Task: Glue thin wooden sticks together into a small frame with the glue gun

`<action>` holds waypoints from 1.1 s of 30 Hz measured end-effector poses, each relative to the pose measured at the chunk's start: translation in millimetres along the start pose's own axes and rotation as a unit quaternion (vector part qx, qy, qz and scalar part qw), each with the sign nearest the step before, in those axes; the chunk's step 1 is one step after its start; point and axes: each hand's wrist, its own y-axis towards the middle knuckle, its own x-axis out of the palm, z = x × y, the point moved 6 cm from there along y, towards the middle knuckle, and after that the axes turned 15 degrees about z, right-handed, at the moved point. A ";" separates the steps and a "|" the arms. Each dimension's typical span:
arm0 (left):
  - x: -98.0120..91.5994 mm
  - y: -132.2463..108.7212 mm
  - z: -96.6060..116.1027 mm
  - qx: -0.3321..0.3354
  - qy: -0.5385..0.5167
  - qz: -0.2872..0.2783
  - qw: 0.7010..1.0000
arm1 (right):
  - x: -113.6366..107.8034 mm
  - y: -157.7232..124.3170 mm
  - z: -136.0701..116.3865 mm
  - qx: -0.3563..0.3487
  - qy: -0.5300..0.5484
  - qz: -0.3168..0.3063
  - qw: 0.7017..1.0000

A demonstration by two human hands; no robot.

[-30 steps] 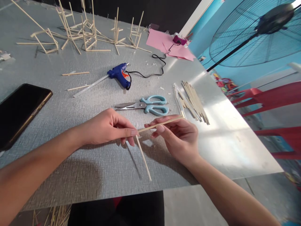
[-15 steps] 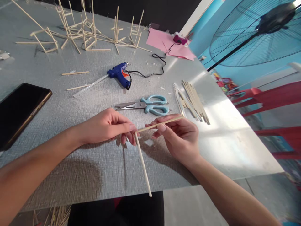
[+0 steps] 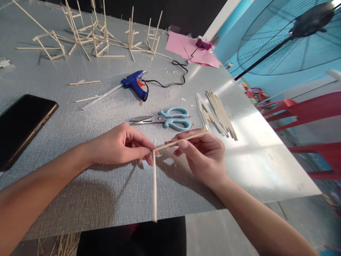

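Two thin wooden sticks meet end to end at a corner in front of me. The upper wooden stick (image 3: 174, 142) slants up to the right, pinched between thumb and fingers of my right hand (image 3: 206, 156). From the corner, the lower wooden stick (image 3: 155, 188) points toward me over the table's front edge. My left hand (image 3: 130, 145) is closed at the corner, its fingertips against the joined ends and partly behind them. Just beyond my hands lie scissors (image 3: 170, 119) with light blue handles, blades slightly apart.
A blue glue gun (image 3: 135, 84) with a clear glue stick lies farther back. Cut sticks (image 3: 221, 115) are piled at right. Stick frames (image 3: 99, 44) stand along the back near pink paper (image 3: 183, 49). A phone (image 3: 25, 124) lies left; a fan (image 3: 311, 21) and red chair (image 3: 314, 113) are right.
The lower stick has swung left, from slanting rightward to pointing almost straight at me. My left fingers have shifted slightly at the corner; my right hand stays in place.
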 end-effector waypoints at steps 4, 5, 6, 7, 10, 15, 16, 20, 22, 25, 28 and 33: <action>-0.6 -1.6 1.4 -0.004 0.031 0.000 1.000 | -2.6 1.9 2.7 0.018 0.001 0.018 1.000; -0.5 -1.8 2.5 -0.003 0.037 -0.002 0.999 | -3.0 2.2 3.3 0.022 0.003 0.020 1.000; -0.4 -1.9 3.4 -0.003 0.041 -0.003 0.999 | -3.2 2.3 3.8 0.026 0.005 0.021 0.999; -0.5 -1.9 3.9 -0.003 0.046 -0.003 0.999 | -3.2 2.4 4.1 0.028 0.007 0.021 0.999; -0.7 -1.9 5.0 -0.003 0.043 -0.002 0.999 | -3.6 2.1 3.7 0.028 0.006 0.026 0.999; 0.5 -3.2 4.0 -0.022 0.029 0.001 0.999 | -3.8 0.6 -0.5 -0.003 -0.011 0.039 0.999; 0.7 -3.2 3.4 -0.030 0.031 0.003 0.999 | -3.8 0.6 -1.1 -0.007 -0.012 0.040 0.999; 0.6 -2.1 0.7 -0.041 0.038 0.000 0.998 | -4.4 2.4 1.3 0.018 -0.013 0.041 0.999; -0.7 -1.0 -2.0 -0.040 0.027 -0.004 0.999 | -5.2 4.2 3.2 0.035 -0.010 0.045 0.998; -4.4 1.0 -5.8 -0.032 -0.010 0.004 0.999 | -5.6 6.0 5.6 0.052 0.001 0.042 0.998; -9.7 2.6 -7.1 -0.028 -0.048 0.043 0.998 | -5.9 6.0 8.8 0.067 -0.005 0.029 0.997; -25.5 4.9 -4.0 -0.027 -0.113 0.174 0.978 | -5.8 5.9 9.4 0.058 -0.011 0.015 0.998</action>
